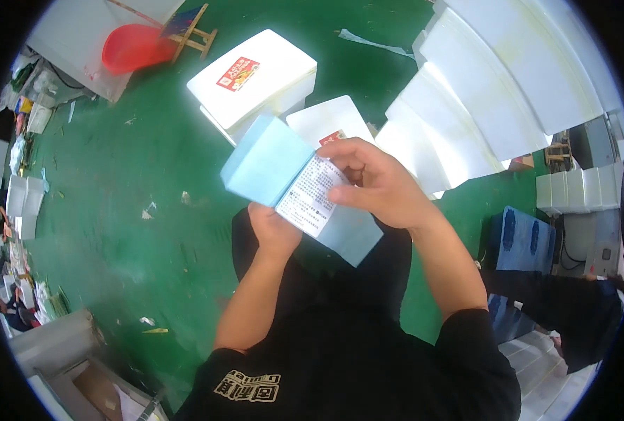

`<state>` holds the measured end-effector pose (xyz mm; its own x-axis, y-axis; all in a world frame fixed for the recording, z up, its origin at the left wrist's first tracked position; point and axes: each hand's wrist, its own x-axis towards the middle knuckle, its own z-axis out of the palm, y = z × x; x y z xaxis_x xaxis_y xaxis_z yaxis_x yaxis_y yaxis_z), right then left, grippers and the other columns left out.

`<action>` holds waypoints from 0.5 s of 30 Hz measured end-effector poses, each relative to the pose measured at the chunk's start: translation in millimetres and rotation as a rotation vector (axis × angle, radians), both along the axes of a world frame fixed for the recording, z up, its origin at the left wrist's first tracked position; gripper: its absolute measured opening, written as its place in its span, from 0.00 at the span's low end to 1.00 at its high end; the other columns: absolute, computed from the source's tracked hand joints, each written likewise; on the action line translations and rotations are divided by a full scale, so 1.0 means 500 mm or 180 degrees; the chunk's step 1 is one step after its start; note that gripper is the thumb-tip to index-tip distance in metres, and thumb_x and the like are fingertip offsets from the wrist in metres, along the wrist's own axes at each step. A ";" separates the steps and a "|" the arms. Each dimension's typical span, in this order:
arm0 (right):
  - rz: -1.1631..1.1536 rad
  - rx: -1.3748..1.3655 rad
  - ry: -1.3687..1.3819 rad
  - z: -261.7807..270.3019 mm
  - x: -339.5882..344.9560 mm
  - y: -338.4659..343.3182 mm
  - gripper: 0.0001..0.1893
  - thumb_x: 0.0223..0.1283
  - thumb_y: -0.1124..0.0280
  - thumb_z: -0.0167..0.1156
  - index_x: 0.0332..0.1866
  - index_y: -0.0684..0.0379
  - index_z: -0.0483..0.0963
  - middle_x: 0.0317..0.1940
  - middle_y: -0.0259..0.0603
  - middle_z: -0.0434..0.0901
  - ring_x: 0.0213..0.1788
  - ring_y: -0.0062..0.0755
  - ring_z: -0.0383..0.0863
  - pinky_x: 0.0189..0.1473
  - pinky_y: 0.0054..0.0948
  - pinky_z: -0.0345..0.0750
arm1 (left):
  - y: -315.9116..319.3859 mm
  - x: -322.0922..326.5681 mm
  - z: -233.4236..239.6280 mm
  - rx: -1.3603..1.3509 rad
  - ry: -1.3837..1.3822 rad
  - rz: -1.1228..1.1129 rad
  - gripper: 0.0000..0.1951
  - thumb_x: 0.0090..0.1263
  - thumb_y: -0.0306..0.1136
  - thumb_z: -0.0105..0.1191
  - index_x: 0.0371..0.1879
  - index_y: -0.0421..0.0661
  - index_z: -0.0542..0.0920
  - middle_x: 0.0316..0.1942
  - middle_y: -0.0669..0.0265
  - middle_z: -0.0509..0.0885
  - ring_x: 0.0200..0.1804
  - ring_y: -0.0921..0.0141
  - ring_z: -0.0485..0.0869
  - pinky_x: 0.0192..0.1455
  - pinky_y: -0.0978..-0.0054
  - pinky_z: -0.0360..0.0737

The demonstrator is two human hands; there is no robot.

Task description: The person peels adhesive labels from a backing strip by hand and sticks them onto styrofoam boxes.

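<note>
A stack of light-blue sheets [270, 158], folded or lying open in two halves, is held above my lap. A white label with printed writing [314, 197] lies on its right half. My left hand [275, 229] grips the lower edge near the fold, its fingers mostly hidden beneath. My right hand [367, 181] is over the label, with thumb and fingertips on or just above it and a gap between them; whether it pinches anything cannot be told. Just beyond are white foam boxes [259, 79] with a red printed label, and another white foam lid [333, 118] partly behind my right hand.
Tall nested white foam boxes [480, 89] rise at the upper right. A red basin [138, 50] and a small wooden stool [193, 37] stand upper left. Blue crates [525, 239] and a person in dark clothes [564, 310] are at the right. An open box [101, 389] lies lower left.
</note>
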<state>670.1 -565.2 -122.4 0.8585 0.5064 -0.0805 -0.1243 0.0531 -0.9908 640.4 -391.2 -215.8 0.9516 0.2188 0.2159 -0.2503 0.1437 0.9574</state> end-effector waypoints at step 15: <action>-0.0166 -0.1081 -0.0618 0.003 -0.013 0.001 0.11 0.60 0.68 0.64 0.45 0.59 0.79 0.37 0.35 0.83 0.42 0.23 0.80 0.47 0.26 0.76 | 0.024 0.003 -0.018 0.0831 0.0357 -0.0053 0.14 0.59 0.28 0.61 0.44 0.37 0.83 0.39 0.64 0.85 0.39 0.73 0.81 0.42 0.72 0.80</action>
